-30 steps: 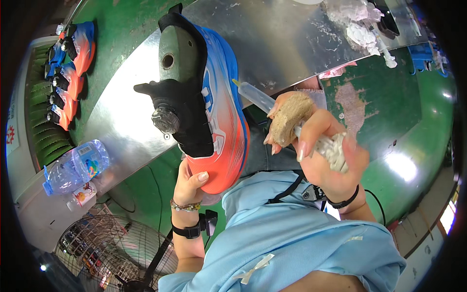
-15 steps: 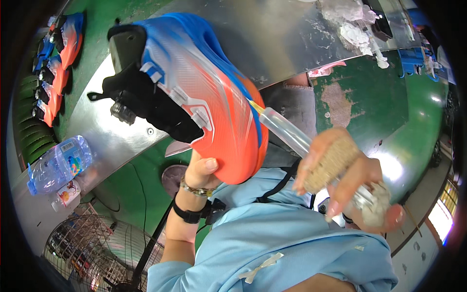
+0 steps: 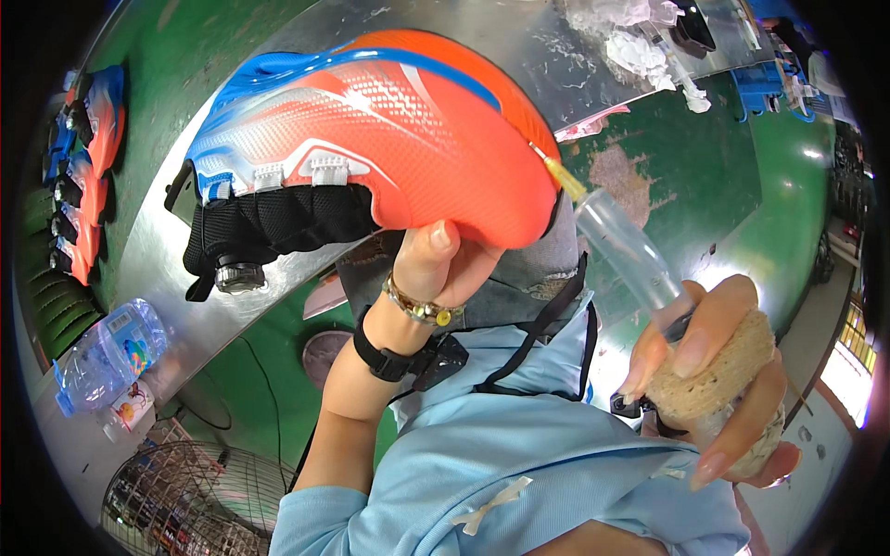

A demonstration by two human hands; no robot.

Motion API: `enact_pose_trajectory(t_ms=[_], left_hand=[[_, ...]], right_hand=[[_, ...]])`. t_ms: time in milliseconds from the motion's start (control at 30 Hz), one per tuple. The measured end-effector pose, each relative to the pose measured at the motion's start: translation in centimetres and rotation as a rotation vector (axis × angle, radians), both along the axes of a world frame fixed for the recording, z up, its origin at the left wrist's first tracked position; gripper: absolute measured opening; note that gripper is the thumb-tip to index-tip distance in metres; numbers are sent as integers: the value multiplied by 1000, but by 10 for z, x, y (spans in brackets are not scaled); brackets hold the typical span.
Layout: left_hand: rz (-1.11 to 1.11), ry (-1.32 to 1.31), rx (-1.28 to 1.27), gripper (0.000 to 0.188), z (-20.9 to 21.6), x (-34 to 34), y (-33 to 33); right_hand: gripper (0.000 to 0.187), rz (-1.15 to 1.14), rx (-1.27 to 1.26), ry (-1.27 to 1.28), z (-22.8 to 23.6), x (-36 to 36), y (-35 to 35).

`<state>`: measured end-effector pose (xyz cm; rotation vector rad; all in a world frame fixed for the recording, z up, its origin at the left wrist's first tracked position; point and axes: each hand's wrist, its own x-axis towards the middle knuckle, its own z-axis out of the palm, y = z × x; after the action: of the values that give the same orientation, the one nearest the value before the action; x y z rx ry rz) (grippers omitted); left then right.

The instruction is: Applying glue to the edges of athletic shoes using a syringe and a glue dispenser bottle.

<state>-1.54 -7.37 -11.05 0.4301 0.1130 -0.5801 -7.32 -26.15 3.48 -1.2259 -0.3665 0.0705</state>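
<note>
An orange, blue and white sports shoe (image 3: pixel 426 157) lies on its side in the air, with its toe to the right and black lining along its lower edge. Under the toe, my left hand (image 3: pixel 445 264) is closed on it, thumb against the upper; the other fingers are partly hidden. My right hand (image 3: pixel 732 324) grips a clear syringe (image 3: pixel 630 250) whose yellow needle tip (image 3: pixel 564 178) meets the seam between upper and orange sole near the toe. A tan sponge-like pad (image 3: pixel 714 375) is held in the same hand, around the syringe's rear part.
A metal table (image 3: pixel 445 23) spans the top, with crumpled white material (image 3: pixel 640 56) on it. Several similar shoes (image 3: pixel 97 139) line the far left. A plastic bottle (image 3: pixel 111 357) lies at left, above a caged fan (image 3: pixel 181 505). A blue stool-like thing (image 3: pixel 760 93) stands at right.
My left hand has turned the shoe so its heel swings down to the left and its toe points right. The syringe tip has moved along the sole seam toward the toe.
</note>
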Motion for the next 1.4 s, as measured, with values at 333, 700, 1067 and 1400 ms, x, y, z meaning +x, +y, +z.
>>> enact_pose_trajectory(t_ms=[333,700,1067,1400], left_hand=[[26,-102,-85,95,1,30,-19],[85,-212,-104,87,-4,52,-34],[211,155,-22,55,71,55,-30],[169,372,128,57,94,55,-25]], right_hand=[[48,-38,-36,-55,-4,9,-4],[44,-14,-41,-67,-8,16,0],[45,-92,-128,-244,-20,26,13],[48,-49,-168,-433,-35,29,15]])
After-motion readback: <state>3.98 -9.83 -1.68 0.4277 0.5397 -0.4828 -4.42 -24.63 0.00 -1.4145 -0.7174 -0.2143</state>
